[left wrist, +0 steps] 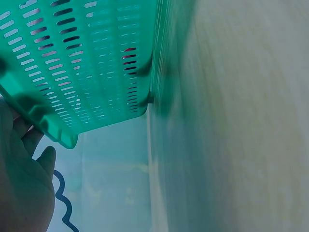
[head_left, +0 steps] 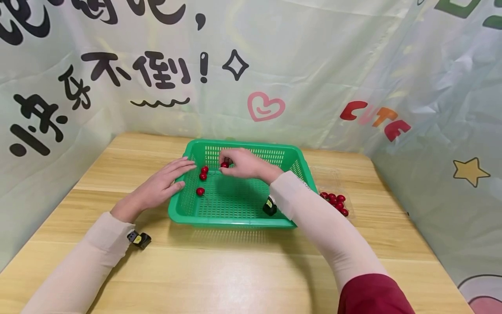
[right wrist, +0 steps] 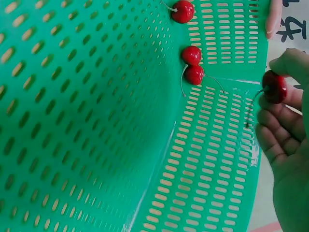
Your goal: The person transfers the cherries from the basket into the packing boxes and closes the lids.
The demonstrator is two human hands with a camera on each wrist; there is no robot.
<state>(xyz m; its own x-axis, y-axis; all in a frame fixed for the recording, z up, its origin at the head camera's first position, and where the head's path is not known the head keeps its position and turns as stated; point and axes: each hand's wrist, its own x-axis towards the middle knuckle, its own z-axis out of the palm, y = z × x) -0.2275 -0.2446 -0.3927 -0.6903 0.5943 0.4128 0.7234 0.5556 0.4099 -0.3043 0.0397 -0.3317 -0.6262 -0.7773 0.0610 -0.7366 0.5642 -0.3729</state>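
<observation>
My right hand [head_left: 244, 163] is over the far part of a green plastic basket [head_left: 235, 221], pinching a red cherry [right wrist: 274, 87] between thumb and fingers. The cherry's thin stem hangs down in the right wrist view. Three more cherries lie on the basket floor toward its left side: a pair [head_left: 203, 176] close together and a single one [head_left: 200, 191] nearer me. My left hand [head_left: 161, 183] rests on the basket's left rim with its fingers extended. From below, the left wrist view shows the left hand [left wrist: 24, 179] at the rim beside the slotted wall.
Several cherries [head_left: 339, 204] sit in a clear plastic tray [head_left: 350, 209] to the right of the basket, partly behind my right forearm. The wooden table [head_left: 219, 279] meets a printed cloth backdrop [head_left: 313, 65] at the back and sides.
</observation>
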